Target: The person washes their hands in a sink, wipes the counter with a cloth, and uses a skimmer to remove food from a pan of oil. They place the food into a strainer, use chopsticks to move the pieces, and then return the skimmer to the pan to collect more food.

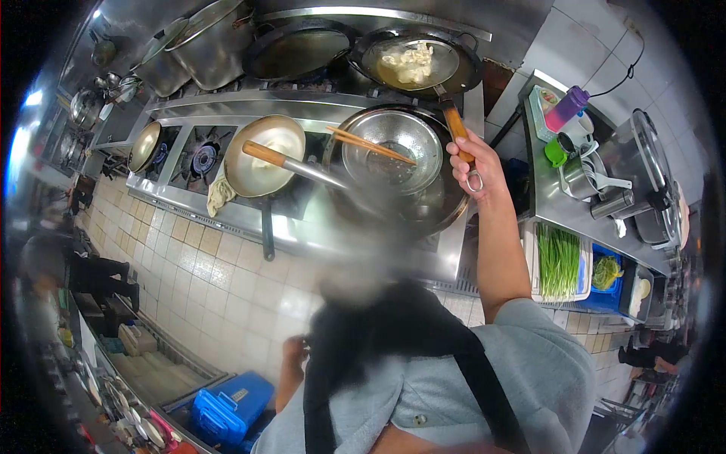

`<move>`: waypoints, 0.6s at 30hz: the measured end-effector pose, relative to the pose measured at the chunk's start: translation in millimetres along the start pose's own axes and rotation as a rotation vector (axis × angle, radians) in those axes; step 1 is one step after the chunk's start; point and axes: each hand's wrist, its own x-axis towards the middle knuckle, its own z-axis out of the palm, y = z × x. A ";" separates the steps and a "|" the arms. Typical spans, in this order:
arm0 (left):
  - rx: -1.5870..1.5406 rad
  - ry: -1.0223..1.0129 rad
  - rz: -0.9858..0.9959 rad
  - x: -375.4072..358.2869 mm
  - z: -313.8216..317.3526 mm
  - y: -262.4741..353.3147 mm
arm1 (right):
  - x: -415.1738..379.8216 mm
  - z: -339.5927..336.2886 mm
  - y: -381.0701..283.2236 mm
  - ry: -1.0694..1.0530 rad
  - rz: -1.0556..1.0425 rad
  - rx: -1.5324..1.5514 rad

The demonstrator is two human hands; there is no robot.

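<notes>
At the stove's right side my right hand [478,163] is wrapped round the wooden handle [455,125] of a round strainer. Its bowl, with pale food pieces [412,63] in it, rests over the back right wok [470,69]. Nearer to me, a perforated metal bowl [355,151] sits in a large wok, with wooden chopsticks [372,145] lying across it. A wooden-handled utensil [265,154] reaches over a pan [291,175] left of it. Low beside my body is my left hand [296,351], partly hidden; its fingers are too unclear to read.
A second wok [299,54] and tall pots [212,57] stand at the back left. On the right, a metal counter [546,181] bears a purple bottle [566,107] and a green cup [558,150]; green stalks [559,261] lie below. People are at both sides.
</notes>
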 end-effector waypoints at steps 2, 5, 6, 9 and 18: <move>0.055 -0.061 0.123 19.8 -2.8 -22.7 | -7.3 2.8 -1.3 0.051 -0.034 -0.109; 0.028 -0.063 0.141 6.7 2.6 -5.4 | -15.0 5.5 -3.9 0.087 -0.061 -0.246; -0.057 -0.003 0.035 -0.4 5.1 3.4 | -17.2 6.1 -4.9 0.090 -0.061 -0.246; 0.177 -0.152 0.298 23.2 -2.0 -20.9 | -22.7 9.9 -7.3 0.130 -0.079 -0.349; 0.504 -0.004 0.623 59.1 -5.8 -64.4 | -26.0 12.1 -9.7 0.266 -0.115 -0.571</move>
